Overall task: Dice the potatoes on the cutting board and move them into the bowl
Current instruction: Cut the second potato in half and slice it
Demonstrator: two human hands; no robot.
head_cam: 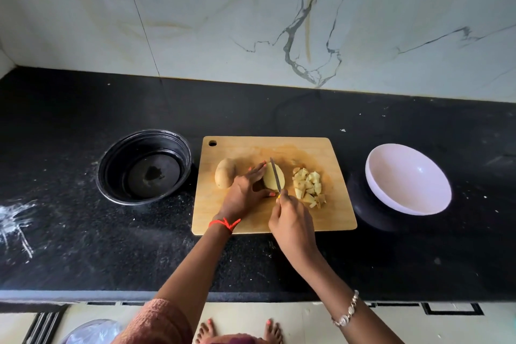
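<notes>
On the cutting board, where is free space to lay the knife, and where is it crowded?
Free: the far strip of the cutting board, and its near right corner below the diced pieces. Crowded: the middle, where left hand, cut potato, knife and right hand meet.

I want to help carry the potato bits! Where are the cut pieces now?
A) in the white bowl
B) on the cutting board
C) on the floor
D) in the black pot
B: the cut pieces sit in a pile on the cutting board, and the white bowl holds nothing.
</notes>
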